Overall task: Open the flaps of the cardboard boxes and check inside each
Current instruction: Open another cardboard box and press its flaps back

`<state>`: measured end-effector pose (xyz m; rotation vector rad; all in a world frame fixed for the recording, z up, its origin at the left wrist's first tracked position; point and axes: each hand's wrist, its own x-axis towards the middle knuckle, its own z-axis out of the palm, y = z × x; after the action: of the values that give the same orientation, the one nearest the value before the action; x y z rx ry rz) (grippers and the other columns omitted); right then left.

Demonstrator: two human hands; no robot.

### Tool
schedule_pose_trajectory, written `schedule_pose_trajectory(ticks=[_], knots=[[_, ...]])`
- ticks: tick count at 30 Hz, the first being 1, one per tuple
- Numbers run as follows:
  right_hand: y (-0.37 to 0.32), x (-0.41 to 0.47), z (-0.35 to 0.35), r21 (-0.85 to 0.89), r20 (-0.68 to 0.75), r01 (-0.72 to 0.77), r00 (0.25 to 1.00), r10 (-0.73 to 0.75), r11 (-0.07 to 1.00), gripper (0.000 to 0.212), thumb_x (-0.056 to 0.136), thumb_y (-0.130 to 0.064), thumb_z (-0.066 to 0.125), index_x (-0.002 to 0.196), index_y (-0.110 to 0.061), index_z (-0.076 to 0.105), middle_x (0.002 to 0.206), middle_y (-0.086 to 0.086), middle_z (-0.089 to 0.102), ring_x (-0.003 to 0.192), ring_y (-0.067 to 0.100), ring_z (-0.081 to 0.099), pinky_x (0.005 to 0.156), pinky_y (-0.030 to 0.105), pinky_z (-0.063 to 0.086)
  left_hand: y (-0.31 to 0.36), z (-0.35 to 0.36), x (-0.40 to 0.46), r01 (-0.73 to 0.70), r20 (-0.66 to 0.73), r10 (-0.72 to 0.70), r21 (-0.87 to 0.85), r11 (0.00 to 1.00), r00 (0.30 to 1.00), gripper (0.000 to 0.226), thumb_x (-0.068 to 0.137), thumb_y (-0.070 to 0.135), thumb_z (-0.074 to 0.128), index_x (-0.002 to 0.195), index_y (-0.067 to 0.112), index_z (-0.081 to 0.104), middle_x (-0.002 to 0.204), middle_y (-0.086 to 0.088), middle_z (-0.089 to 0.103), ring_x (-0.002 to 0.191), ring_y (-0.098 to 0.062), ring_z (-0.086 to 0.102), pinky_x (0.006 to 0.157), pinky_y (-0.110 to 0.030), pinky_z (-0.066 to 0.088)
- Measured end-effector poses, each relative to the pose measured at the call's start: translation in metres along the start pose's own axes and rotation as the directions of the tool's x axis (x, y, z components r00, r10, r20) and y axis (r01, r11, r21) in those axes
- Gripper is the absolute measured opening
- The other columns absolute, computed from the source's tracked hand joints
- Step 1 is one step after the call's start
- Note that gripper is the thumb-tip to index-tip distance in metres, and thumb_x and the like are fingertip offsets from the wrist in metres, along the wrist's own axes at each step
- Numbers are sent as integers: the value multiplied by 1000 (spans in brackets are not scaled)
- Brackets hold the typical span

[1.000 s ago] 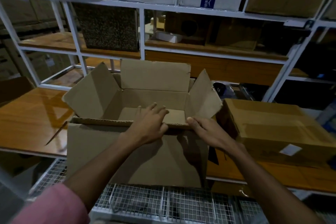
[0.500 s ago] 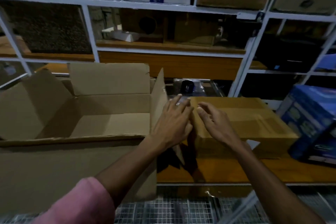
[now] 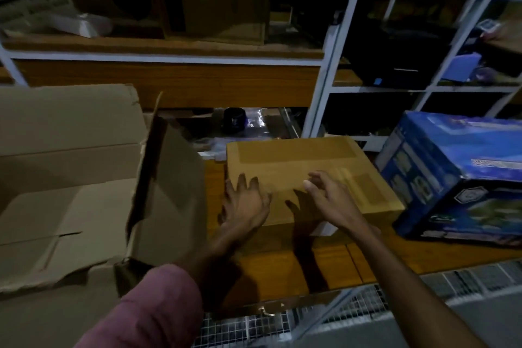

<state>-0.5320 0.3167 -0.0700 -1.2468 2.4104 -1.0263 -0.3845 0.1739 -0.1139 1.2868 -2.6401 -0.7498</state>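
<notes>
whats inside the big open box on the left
Nothing shows inside the open cardboard box: only its bare floor and inner walls are visible. The near corner is hidden behind its front wall and its raised side flap. Both hands are over the closed box beside it.

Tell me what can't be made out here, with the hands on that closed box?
All in the head view:
- Inside of the closed cardboard box: hidden by its shut top.
- Open cardboard box: cut off by the left edge.
- Left hand and right hand: motion blur hides whether the fingertips touch.
- Print on the blue box: too small and dim.
- Upper shelf contents: too dark.
</notes>
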Motion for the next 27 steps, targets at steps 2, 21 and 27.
schedule_pose_trajectory(ticks=[2, 21, 27], knots=[[8, 14, 4, -8, 24, -12, 1000, 13, 1000, 55, 100, -50, 48, 142, -15, 49, 139, 5, 58, 125, 18, 54, 95, 33, 47, -17, 21, 16, 60, 61, -59, -8, 998, 996, 71, 97, 70, 19, 156, 32, 18, 169, -1, -2, 153, -43, -1, 119, -67, 8], [137, 134, -9, -391, -148, -530, 843, 517, 752, 89, 72, -95, 28, 138, -36, 18, 161, 13, 5, 142, 53, 13, 109, 71, 20, -48, 17, 181, 148, -85, -151, -36, 988, 985, 73, 87, 69, 58, 135, 18, 37, 153, -20, 19, 127, -46, 44, 95, -53, 46], [148, 112, -16, -236, -150, -540, 842, 518, 808, 90, 63, -95, 48, 136, -46, 26, 154, 15, 19, 134, 52, 29, 105, 68, 30, -50, 18, 161, 240, 18, -240, -104, 965, 971, 106, 74, 76, 67, 155, 32, 15, 151, -19, 32, 137, -43, 34, 105, -58, 36]])
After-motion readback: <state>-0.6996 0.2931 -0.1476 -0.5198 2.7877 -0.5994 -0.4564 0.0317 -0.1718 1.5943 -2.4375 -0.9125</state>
